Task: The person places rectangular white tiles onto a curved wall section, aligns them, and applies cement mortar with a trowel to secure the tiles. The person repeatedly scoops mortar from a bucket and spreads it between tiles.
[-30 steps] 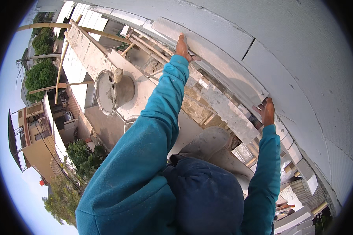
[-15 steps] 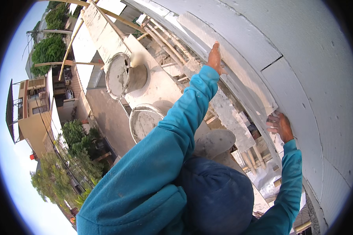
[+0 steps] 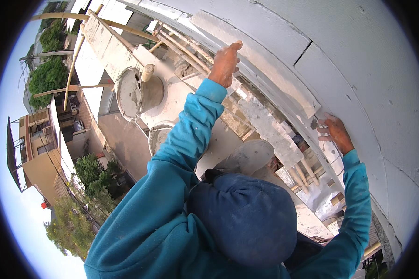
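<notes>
A long, thin pale grey slab (image 3: 265,65) lies along the grey block wall. My left hand (image 3: 226,65) reaches to its outer edge near the far end, index finger stretched out and the others loosely bent, holding nothing. Whether the fingertips touch the slab I cannot tell. Beyond the slab's near corner, my right hand (image 3: 337,135) rests against the wall edge with its fingers spread. A dark blue cloth-covered rounded form (image 3: 244,218), apparently my bent knee, fills the lower middle.
On the pale boards to the left stand a bucket of wet grey mortar (image 3: 129,93), with a tan cylindrical piece (image 3: 148,73) at its rim, and a second bucket (image 3: 158,137), partly behind my left sleeve. Bamboo poles (image 3: 186,49) and a gap lie between boards and wall.
The view has shifted, so slab and buckets sit further left. My left hand stays near the slab's outer edge. My right hand has moved slightly away from the slab's near corner.
</notes>
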### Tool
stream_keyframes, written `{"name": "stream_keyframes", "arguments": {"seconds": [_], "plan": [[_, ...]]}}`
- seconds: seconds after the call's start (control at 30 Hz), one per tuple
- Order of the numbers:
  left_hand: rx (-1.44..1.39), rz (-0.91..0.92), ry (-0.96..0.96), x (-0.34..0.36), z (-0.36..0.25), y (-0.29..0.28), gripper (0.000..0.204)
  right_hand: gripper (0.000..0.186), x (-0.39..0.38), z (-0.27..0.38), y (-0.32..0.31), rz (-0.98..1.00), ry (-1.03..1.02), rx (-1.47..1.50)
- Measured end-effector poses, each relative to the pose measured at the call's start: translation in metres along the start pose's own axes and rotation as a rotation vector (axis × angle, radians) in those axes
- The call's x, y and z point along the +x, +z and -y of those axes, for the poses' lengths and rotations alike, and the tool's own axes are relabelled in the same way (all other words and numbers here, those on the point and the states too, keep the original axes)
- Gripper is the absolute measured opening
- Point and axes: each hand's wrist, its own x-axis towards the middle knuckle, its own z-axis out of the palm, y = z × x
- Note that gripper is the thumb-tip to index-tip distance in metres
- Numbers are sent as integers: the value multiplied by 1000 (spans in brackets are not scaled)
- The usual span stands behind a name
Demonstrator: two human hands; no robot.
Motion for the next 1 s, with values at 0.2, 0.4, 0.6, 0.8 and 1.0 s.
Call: {"name": "stream_keyframes", "arguments": {"seconds": [0.2, 0.4, 0.6, 0.8, 1.0], "plan": [[461, -57, 281, -72, -66, -105, 51, 31, -35, 43, 11, 58, -28, -443], [1268, -775, 446, -86, -56, -205, 58, 19, -45, 64, 29, 101, -273, -438], [960, -300, 293, -56, -24, -267, 90, 18, -41, 84, 46, 35, -532, -579], [1385, -326, 464, -55, -26, -275, 41, 22, -36, 73, 45, 3, -526, -588], [861, -655, 556, -100, -51, -334, 43, 21, -34, 63, 34, -41, -541, -573]]}}
